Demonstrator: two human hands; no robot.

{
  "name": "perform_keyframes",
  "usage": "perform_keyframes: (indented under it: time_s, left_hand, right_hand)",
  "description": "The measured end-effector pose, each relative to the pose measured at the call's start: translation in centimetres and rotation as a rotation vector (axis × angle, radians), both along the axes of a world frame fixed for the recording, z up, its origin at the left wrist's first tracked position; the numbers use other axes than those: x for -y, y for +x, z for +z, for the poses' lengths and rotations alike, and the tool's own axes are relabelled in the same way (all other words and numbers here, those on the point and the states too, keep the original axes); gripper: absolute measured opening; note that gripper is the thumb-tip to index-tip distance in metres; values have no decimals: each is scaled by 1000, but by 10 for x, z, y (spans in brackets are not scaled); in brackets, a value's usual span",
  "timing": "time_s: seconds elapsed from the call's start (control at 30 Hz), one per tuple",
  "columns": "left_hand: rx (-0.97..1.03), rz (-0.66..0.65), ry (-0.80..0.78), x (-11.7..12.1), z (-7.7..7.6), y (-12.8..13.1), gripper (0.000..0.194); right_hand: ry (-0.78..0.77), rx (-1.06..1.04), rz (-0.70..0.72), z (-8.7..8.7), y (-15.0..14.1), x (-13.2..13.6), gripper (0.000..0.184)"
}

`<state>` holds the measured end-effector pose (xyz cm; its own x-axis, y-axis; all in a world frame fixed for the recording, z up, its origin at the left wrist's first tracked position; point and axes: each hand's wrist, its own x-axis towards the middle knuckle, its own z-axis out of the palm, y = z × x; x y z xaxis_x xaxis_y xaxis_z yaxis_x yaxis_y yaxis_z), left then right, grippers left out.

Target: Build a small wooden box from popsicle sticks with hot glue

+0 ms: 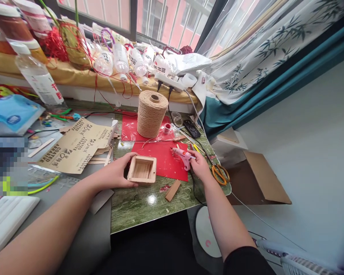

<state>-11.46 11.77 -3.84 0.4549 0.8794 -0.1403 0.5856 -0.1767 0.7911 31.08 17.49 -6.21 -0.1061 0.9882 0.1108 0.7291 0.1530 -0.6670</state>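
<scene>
My left hand [122,170] grips a small square wooden box [142,180] from its left side. The box is tilted so its open top faces me, and thin strips line its inside. A pink hot glue gun [185,156] is at my right hand [200,165], whose fingers are closed around its rear end. The gun's nozzle points left over a red sheet [149,152]. Below the sheet lies a small brown wooden block [172,190]. A large spool of twine [152,114] stands upright behind the box.
Sandpaper sheets [74,147] and wooden sticks lie to the left. Orange-handled scissors [220,174] rest at the table's right edge, near a black phone [192,128]. A power strip [168,81] and several plastic bottles [120,59] line the windowsill. An open cardboard box [266,175] stands at right.
</scene>
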Motion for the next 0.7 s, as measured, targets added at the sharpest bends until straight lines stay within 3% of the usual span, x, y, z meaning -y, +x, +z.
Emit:
perform_keyframes:
  time_s: [0.23, 0.43, 0.57, 0.7]
  left_hand:
    - [34, -20, -5, 1, 5, 1, 113]
    - [33, -16, 2, 2, 2, 0, 122]
    - [54, -17, 3, 3, 2, -1, 133]
    - [53, -31, -6, 3, 3, -3, 138]
  right_hand:
    - [-116, 146, -25, 9, -8, -40, 13]
    - [-117, 157, -103, 15, -14, -48, 10]
    - [10, 100, -280, 30, -3, -26, 13]
    - [273, -19, -479, 43, -7, 28, 25]
